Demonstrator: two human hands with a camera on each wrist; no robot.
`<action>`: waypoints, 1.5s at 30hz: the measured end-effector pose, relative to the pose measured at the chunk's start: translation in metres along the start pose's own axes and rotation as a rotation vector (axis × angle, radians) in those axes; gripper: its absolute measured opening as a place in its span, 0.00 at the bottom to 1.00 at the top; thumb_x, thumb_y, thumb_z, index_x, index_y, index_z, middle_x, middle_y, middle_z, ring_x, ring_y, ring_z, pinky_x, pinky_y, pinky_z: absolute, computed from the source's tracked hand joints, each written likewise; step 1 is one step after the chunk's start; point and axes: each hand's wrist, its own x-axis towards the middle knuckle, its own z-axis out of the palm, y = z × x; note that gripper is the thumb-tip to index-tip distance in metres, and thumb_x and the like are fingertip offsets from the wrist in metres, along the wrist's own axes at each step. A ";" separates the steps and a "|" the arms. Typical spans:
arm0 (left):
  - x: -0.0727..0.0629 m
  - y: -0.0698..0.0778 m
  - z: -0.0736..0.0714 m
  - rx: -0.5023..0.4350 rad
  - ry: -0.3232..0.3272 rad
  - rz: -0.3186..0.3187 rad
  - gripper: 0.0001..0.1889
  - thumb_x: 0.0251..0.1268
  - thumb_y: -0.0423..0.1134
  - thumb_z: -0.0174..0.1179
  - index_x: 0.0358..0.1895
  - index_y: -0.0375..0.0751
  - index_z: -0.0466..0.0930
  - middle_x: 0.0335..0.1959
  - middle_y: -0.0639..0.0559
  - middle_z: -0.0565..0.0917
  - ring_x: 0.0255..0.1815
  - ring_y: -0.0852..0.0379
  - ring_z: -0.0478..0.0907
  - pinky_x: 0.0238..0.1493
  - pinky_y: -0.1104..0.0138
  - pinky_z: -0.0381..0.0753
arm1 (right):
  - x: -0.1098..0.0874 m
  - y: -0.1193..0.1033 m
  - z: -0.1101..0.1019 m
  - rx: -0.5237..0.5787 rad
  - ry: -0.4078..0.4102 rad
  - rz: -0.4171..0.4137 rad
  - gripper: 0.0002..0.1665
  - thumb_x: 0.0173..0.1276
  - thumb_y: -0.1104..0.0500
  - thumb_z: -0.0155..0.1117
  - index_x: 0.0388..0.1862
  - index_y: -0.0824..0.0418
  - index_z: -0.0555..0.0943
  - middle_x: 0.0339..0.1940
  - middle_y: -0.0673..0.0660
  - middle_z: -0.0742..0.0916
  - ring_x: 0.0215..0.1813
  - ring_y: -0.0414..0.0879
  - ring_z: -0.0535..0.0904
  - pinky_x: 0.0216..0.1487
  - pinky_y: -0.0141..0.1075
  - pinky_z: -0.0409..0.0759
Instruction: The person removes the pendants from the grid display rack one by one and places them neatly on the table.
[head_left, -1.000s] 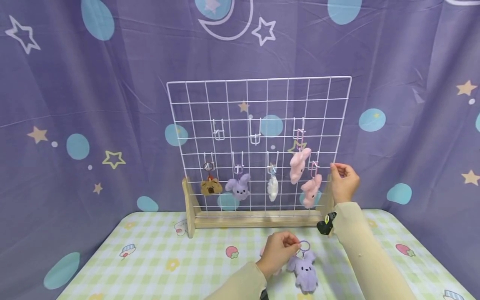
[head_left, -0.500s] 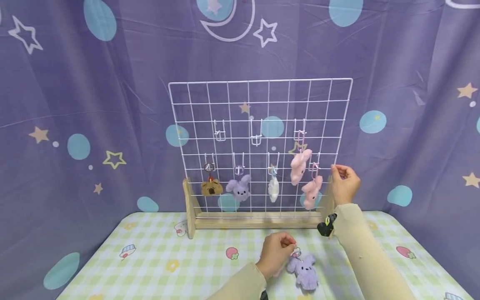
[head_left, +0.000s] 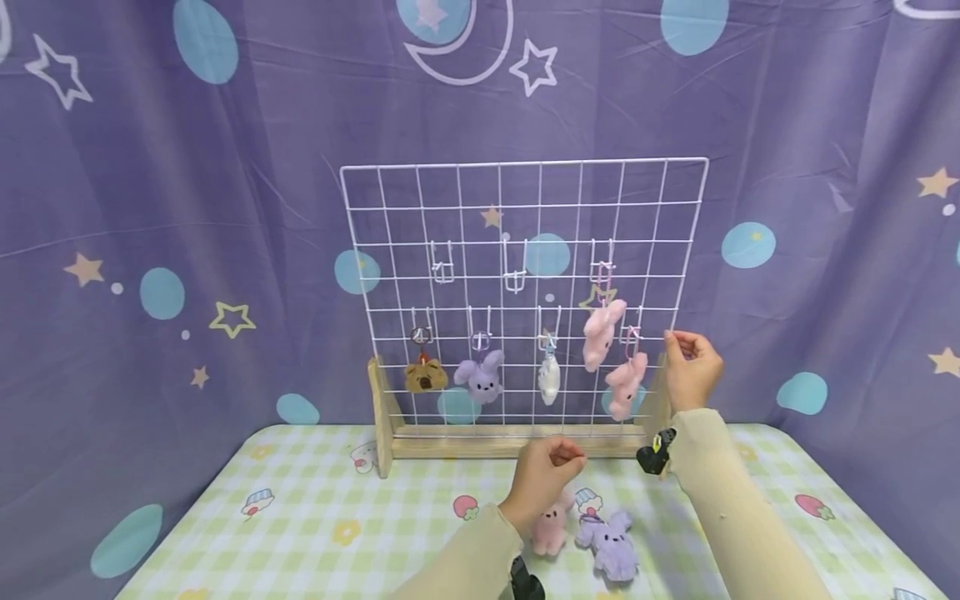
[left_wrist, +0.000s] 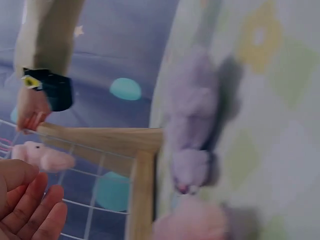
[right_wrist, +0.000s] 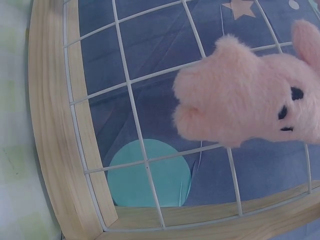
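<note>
My left hand (head_left: pixel 543 477) hovers above the table, fingers loosely bent and holding nothing. Under and beside it a pink plush bunny keychain (head_left: pixel 551 527) lies on the cloth. To the right lies a purple plush keychain (head_left: pixel 615 547), also in the left wrist view (left_wrist: pixel 192 105). My right hand (head_left: pixel 692 371) pinches the right edge of the white wire grid rack (head_left: pixel 525 162). Two pink plush bunnies (head_left: pixel 603 335) hang from hooks near that hand; one fills much of the right wrist view (right_wrist: pixel 235 95).
A brown bear keychain (head_left: pixel 425 377), a purple plush (head_left: pixel 482 379) and a white plush (head_left: pixel 549 381) hang on the lower hooks. Two upper hooks (head_left: pixel 515 282) carry nothing. The rack's wooden base (head_left: pixel 517 447) stands on a green checked tablecloth (head_left: pixel 300 533).
My left hand has let go of the purple keychain's ring and moved up and slightly left, uncovering the pink bunny on the table. The right hand stays at the rack's edge.
</note>
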 end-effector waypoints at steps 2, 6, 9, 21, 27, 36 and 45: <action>0.004 0.005 -0.004 -0.009 0.009 0.012 0.02 0.54 0.29 0.65 0.31 0.35 0.83 0.26 0.50 0.85 0.24 0.70 0.75 0.31 0.76 0.77 | -0.001 0.000 -0.001 0.000 0.005 -0.012 0.11 0.60 0.64 0.67 0.35 0.74 0.81 0.21 0.33 0.77 0.26 0.27 0.72 0.33 0.21 0.69; 0.010 0.015 -0.009 -0.045 0.021 0.024 0.03 0.55 0.28 0.65 0.32 0.34 0.83 0.28 0.48 0.85 0.26 0.67 0.77 0.32 0.76 0.77 | -0.002 0.000 -0.002 0.038 0.016 -0.027 0.08 0.59 0.65 0.68 0.32 0.72 0.82 0.21 0.38 0.80 0.25 0.27 0.72 0.31 0.19 0.68; 0.016 0.024 -0.014 -0.048 0.029 0.049 0.03 0.55 0.29 0.65 0.33 0.34 0.83 0.29 0.47 0.85 0.27 0.66 0.78 0.32 0.75 0.77 | -0.002 0.000 -0.003 0.034 0.019 -0.027 0.09 0.59 0.64 0.68 0.32 0.72 0.82 0.22 0.39 0.80 0.25 0.27 0.72 0.31 0.20 0.68; 0.047 0.064 -0.035 0.010 0.011 0.127 0.05 0.58 0.33 0.65 0.36 0.37 0.84 0.31 0.49 0.86 0.27 0.65 0.79 0.32 0.73 0.79 | -0.001 -0.001 -0.006 -0.002 0.001 -0.010 0.12 0.61 0.63 0.67 0.35 0.74 0.81 0.20 0.31 0.77 0.27 0.27 0.72 0.32 0.21 0.69; 0.061 0.077 -0.042 0.019 0.028 0.157 0.06 0.59 0.34 0.64 0.38 0.37 0.84 0.33 0.49 0.86 0.29 0.64 0.80 0.34 0.73 0.80 | -0.001 0.001 -0.006 -0.018 -0.003 -0.007 0.12 0.61 0.62 0.68 0.36 0.73 0.82 0.20 0.30 0.77 0.28 0.28 0.72 0.32 0.21 0.69; 0.079 0.084 -0.043 -0.005 0.076 0.153 0.08 0.58 0.33 0.64 0.40 0.35 0.83 0.35 0.47 0.86 0.34 0.60 0.82 0.38 0.73 0.80 | 0.000 0.001 -0.003 -0.002 -0.005 -0.005 0.12 0.60 0.63 0.68 0.35 0.74 0.82 0.20 0.31 0.77 0.26 0.26 0.72 0.32 0.19 0.70; 0.094 0.103 -0.043 -0.069 0.107 0.163 0.08 0.59 0.32 0.64 0.40 0.34 0.83 0.36 0.45 0.86 0.36 0.58 0.82 0.39 0.73 0.80 | 0.000 -0.004 -0.001 0.007 -0.015 0.005 0.12 0.61 0.64 0.67 0.36 0.74 0.82 0.20 0.32 0.77 0.26 0.27 0.72 0.32 0.20 0.70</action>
